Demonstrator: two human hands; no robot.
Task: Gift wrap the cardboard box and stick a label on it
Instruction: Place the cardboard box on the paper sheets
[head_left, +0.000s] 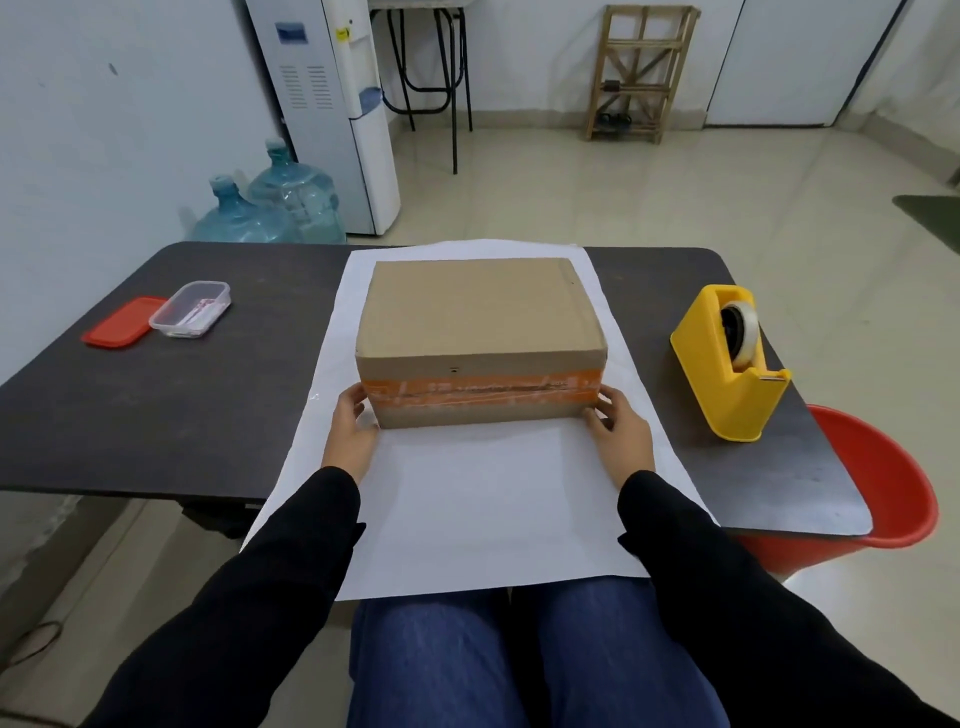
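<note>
A brown cardboard box (478, 317) with an orange tape band across its near face stands on a white sheet of wrapping paper (483, 493) spread over the dark table (208, 395). My left hand (353, 431) holds the box's near left corner, fingers curled round its edge. At the near right corner my right hand (621, 431) holds the box the same way. The paper's near end hangs over the table edge above my lap.
A yellow tape dispenser (727, 364) stands to the right of the paper. At the table's left lie a clear plastic container (189, 309) holding labels and its red lid (122, 322). A red bucket (878, 493) sits on the floor right of the table.
</note>
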